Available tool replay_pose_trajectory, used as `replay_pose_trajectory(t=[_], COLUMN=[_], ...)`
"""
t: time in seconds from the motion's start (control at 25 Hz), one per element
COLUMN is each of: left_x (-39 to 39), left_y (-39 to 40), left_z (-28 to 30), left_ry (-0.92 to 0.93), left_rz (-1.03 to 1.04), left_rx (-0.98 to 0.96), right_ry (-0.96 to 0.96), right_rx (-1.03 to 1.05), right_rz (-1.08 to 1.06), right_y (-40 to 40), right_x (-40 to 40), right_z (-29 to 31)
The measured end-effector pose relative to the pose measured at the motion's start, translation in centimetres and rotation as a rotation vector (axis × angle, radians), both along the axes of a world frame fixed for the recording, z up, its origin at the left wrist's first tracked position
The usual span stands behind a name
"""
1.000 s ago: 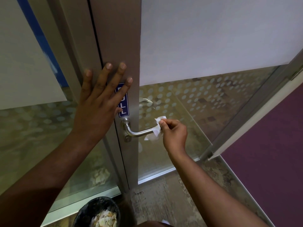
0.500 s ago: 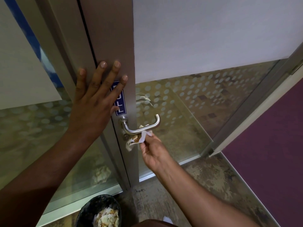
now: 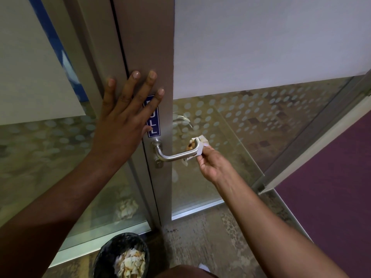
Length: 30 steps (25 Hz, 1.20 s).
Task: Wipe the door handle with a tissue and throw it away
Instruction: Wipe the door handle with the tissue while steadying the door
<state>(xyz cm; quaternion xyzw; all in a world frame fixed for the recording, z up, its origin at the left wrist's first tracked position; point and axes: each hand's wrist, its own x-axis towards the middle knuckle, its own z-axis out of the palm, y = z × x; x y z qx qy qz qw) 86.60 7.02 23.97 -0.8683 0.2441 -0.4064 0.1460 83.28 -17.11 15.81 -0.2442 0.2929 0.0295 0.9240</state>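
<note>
A silver lever door handle (image 3: 172, 155) sticks out from the brown door frame (image 3: 148, 47) at mid view. My right hand (image 3: 212, 165) holds a white tissue (image 3: 201, 146) wrapped around the handle's outer bent end. My left hand (image 3: 124, 125) lies flat with fingers spread against the frame, above and left of the handle, partly covering a blue PULL sticker (image 3: 154, 125). A black bin (image 3: 122, 255) with crumpled tissues inside stands on the floor below, at the bottom edge.
The door's glass panel (image 3: 251, 127) is frosted above and dotted lower down. A second glass panel (image 3: 40, 147) is on the left. Purple carpet (image 3: 331, 187) lies at right, worn mottled floor (image 3: 200, 237) under the door. A small white scrap (image 3: 203, 266) lies by the bin.
My right hand has slid the tissue from under the handle near its base out to the bent tip on the right. My left hand stays pressed on the frame.
</note>
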Motion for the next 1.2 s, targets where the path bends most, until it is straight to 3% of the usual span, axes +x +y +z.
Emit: replay_pose_trajectory(t=[0.24, 0.52, 1.0, 1.12, 1.2], left_x=[0.0, 0.0, -0.6, -2.9, -6.0], left_y=[-0.2, -0.1, -0.1, 1.7, 2.8], left_z=[-0.2, -0.3, 0.1, -3.0, -7.3], left_ry=[-0.009, -0.002, 0.079, 0.231, 0.493], left_rz=[0.007, -0.010, -0.059, -0.275, -0.285], left_rx=[0.001, 0.006, -0.034, -0.288, -0.735], right_ry=[0.020, 0.019, -0.004, 0.039, 0.040], right_rx=[0.000, -0.003, 0.029, 0.049, 0.087], right_rz=[0.001, 0.151, 0.081, 0.111, 0.141], right_y=[0.9, 8.0, 9.6, 9.4, 9.3], right_x=[-1.2, -2.6, -4.3, -6.6, -8.3], right_z=[-1.0, -1.9, -1.5, -1.1, -0.7])
